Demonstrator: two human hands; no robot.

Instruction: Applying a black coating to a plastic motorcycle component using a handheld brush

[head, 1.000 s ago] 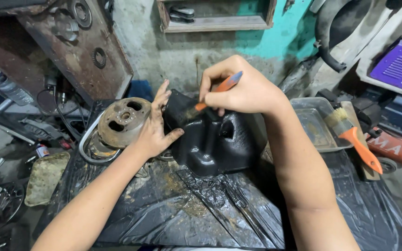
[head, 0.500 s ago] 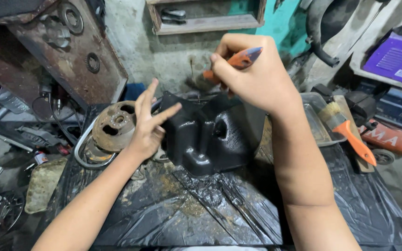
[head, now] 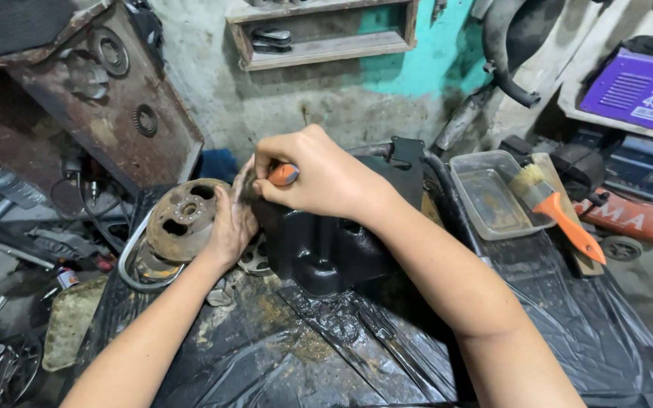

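Black housing [head: 326, 253] braced by left hand [head: 230, 227]; right hand [head: 319, 177] fingers clenched on orange-handled tool [head: 283, 174] above housing; work apparently mid-way.

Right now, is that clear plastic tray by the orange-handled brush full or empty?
Empty, apart from grime. The clear tray shows a bare, stained bottom, and the brush rests across its right rim, not inside.

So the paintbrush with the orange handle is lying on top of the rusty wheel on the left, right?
Not quite. The paintbrush with the orange handle is on the right, its bristles over the clear plastic tray. The rusty wheel on the left has no brush on it. The head view shows this.
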